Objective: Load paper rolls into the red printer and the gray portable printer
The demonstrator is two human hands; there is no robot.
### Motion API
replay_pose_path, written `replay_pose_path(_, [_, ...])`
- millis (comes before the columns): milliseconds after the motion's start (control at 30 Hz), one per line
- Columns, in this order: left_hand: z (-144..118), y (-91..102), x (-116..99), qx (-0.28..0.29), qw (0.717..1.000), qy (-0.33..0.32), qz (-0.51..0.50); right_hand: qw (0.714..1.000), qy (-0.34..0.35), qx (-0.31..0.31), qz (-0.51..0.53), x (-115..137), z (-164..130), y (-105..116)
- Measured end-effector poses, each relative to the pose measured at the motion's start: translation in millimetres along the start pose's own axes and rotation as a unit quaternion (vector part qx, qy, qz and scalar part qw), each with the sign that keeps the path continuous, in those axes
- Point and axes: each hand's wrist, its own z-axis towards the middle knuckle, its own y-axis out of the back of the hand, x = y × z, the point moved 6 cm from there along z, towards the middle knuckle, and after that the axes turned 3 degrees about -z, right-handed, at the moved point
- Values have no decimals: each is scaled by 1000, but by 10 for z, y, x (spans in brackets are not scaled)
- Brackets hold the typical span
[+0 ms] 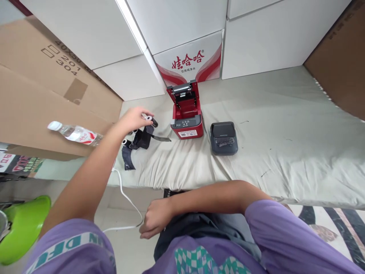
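Note:
My left hand (136, 121) reaches to the left part of the cloth-covered surface, thumb and fingers closed around a small black roll (154, 122) with a white core. Beside and below that hand lie more black rolls (126, 142) and loose black strips (128, 158). A red label printer (186, 129) stands to the right of them with its lid raised and its inside showing. Further right lies a dark grey portable printer (224, 139), its lid down. My right hand (156, 217) hangs low in front of my lap, fingers curled; whatever they may hold is hidden.
A cardboard box (57, 99) borders the left side, with a plastic water bottle (76, 133) lying against it. White boxes (182, 23) stack along the back. A white cable (125, 196) hangs over the front edge near my right hand. A green basin (28, 228) sits lower left.

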Motion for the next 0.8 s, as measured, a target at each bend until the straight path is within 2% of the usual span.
replay_pose_path(67, [47,-240,117,55,998,-16,40,1000,-3,4,-2,-1,5,-11])
replay_pose_path(133, [71,-284,201,76,995,-14,66,1000,-8,3,-4,-11,13,-14])
replay_pose_path(267, [200,97,418,-67,993,44,87,1000,-12,5,2,-31,29,-25])
replay_pose_path(300, [255,127,488,-69,991,60,98,1000,-10,5,3,-33,32,-29])
replay_pose_path(400, [417,-47,654,25,987,93,126,1000,-7,8,4,-37,40,-37])
replay_pose_path(467, [461,-164,671,54,986,101,119,1000,-6,14,7,-40,41,-36])
replay_pose_path(533, [451,-148,601,16,992,102,67,1000,-9,20,12,-47,44,-24])
replay_pose_path(600, [392,-6,461,-64,993,86,-52,999,-3,25,26,-52,62,-8])
replay_pose_path(633, [349,94,373,-110,982,69,-136,999,6,29,40,-53,78,-4])
replay_pose_path(667, [297,206,285,-163,958,47,-230,997,18,36,60,-55,98,-6])
replay_pose_path(733, [186,364,107,-231,877,1,-422,991,53,59,112,-61,140,-28])
replay_pose_path(767, [144,379,-1,-226,839,-17,-495,986,70,73,135,-67,157,-45])
replay_pose_path(800, [108,361,-126,-205,814,-30,-542,982,79,79,154,-82,172,-56])
